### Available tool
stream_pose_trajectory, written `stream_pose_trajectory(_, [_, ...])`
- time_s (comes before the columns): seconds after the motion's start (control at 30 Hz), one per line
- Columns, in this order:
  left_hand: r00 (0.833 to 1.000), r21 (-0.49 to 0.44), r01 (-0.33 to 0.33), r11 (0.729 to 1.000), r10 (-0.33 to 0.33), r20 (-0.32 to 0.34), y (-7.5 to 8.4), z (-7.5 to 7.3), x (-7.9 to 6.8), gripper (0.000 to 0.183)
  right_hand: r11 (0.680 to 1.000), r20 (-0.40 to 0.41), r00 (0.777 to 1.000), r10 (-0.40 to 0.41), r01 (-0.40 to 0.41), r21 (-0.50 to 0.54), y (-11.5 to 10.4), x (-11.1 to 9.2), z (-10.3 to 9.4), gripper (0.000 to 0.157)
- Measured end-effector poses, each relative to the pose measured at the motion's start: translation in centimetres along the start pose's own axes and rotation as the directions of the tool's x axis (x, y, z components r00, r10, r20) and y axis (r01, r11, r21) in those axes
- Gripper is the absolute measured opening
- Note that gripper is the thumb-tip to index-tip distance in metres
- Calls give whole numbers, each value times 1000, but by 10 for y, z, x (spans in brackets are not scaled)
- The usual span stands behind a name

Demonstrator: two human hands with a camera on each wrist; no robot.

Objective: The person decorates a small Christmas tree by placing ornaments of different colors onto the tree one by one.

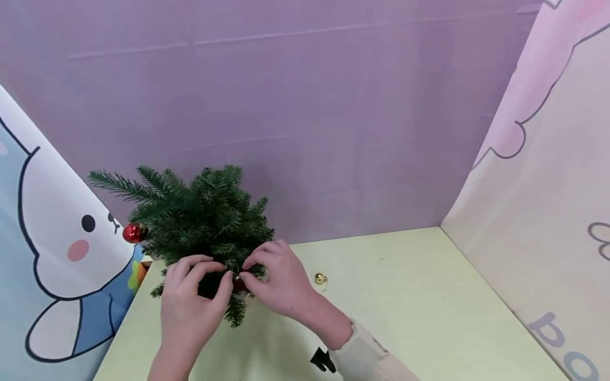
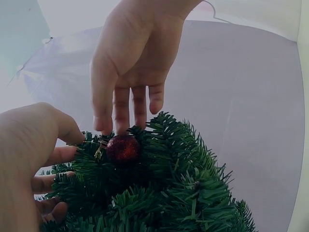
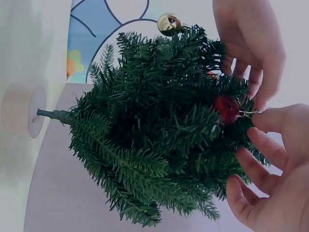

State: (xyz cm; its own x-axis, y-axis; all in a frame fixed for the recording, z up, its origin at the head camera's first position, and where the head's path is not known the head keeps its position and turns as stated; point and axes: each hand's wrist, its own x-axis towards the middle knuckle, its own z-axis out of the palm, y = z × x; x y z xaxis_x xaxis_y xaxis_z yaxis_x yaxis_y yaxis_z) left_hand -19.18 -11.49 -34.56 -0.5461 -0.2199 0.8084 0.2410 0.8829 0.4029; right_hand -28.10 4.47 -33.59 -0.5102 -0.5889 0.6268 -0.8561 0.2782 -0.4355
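A small artificial Christmas tree (image 1: 205, 211) stands at the left of the table. On its near side hangs a glittery red bauble (image 2: 123, 149), with a gold string (image 3: 247, 113) at its cap. My left hand (image 1: 190, 296) and right hand (image 1: 281, 275) meet at this string, thumb and forefinger of each pinching it close to the branch. The bauble (image 3: 226, 109) sits against the needles just beside the fingertips. In the head view the hands partly hide it. The other fingers of both hands are loosely bent.
A shiny red bauble (image 1: 134, 233) hangs at the tree's left side. A gold bauble (image 3: 169, 24) shows by the branches in the right wrist view. Another small gold bauble (image 1: 320, 278) lies on the table (image 1: 405, 296). The tree has a pale round base (image 3: 19, 111). Printed cloths stand around.
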Motion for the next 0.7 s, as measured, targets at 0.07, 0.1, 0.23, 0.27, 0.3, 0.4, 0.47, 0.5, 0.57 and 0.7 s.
stream_pose_trajectory(0.07, [1000,3,0,1000,0,-4,-1,0,0,14,1000,-6,1000,-3,3,14,2,-1,-1,5])
stream_pose_trajectory(0.1, [1000,3,0,1000,1,-5,-1,0,0,14,1000,-13,1000,-5,5,20,3,-2,-1,5])
stream_pose_trajectory(0.23, [1000,1,-1,1000,1,-6,-2,1,-2,15,998,-35,999,0,3,59,11,-8,-3,4])
stream_pose_trajectory(0.27, [1000,-2,1,1000,-1,-4,-3,0,-2,16,997,-37,999,11,-8,71,14,-11,-4,4])
stream_pose_trajectory(0.3, [1000,-4,5,1000,-5,-2,-3,0,-3,16,997,-38,999,23,-20,80,17,-13,-5,4])
stream_pose_trajectory(0.4, [1000,-15,18,1000,-18,4,-4,0,-4,17,996,-36,997,67,-65,59,31,-21,-8,3])
stream_pose_trajectory(0.47, [999,-15,39,999,-38,5,-3,-1,-5,19,996,-26,996,86,-86,23,46,-25,-9,3])
stream_pose_trajectory(0.5, [999,-13,49,999,-49,9,-2,-1,-5,20,996,-19,995,94,-94,1,55,-28,-10,3])
stream_pose_trajectory(0.57, [998,-6,62,998,-62,14,-1,-2,-7,24,992,-1,994,113,-113,-49,74,-34,-9,3])
stream_pose_trajectory(0.7, [996,18,81,997,-82,24,0,-4,-10,34,985,65,984,165,-161,-60,111,-43,-9,5])
